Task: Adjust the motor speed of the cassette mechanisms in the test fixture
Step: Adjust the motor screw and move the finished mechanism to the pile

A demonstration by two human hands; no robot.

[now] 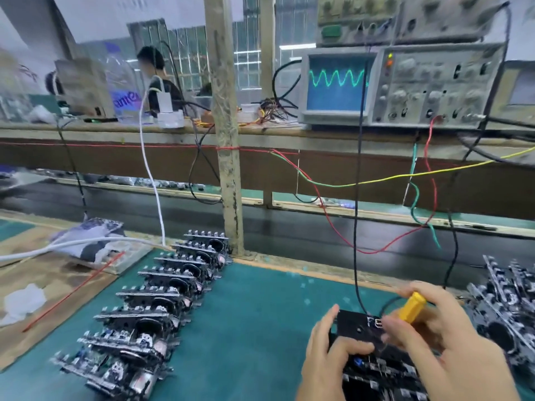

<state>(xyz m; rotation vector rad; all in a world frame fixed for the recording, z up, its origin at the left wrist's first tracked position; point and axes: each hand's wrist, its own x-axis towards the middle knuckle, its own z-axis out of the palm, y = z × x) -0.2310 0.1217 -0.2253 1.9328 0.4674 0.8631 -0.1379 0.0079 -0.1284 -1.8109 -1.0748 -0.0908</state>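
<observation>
Here the biggest thing I see is the oscilloscope (pixel 399 85) on the shelf behind the surface (pixel 260 319); its screen shows a green sine wave, and I think it stands there so I can read the motor speed while I turn. From it, dark and coloured wires hang down toward the test fixture (pixel 359 328), which I take as my landmark. The fixture is a black block at the near right of the green surface, and a cassette mechanism (pixel 376 371) sits just in front of it, partly hidden by my hands. To the left of the fixture, well apart, a row of mechanisms (pixel 162 302) lies in a slanting line; to its right a loose pile (pixel 506 314) waits.

My left hand (pixel 327 354) rests on the left edge of the fixture, fingers curled over it, I believe to keep it steady. My right hand (pixel 428 337) pinches a yellow screwdriver (pixel 412 306) above the fixture's right side, the handle tilted up and away. The tip is hidden behind my fingers, so I cannot say if it already sits in the adjusting screw.
</observation>
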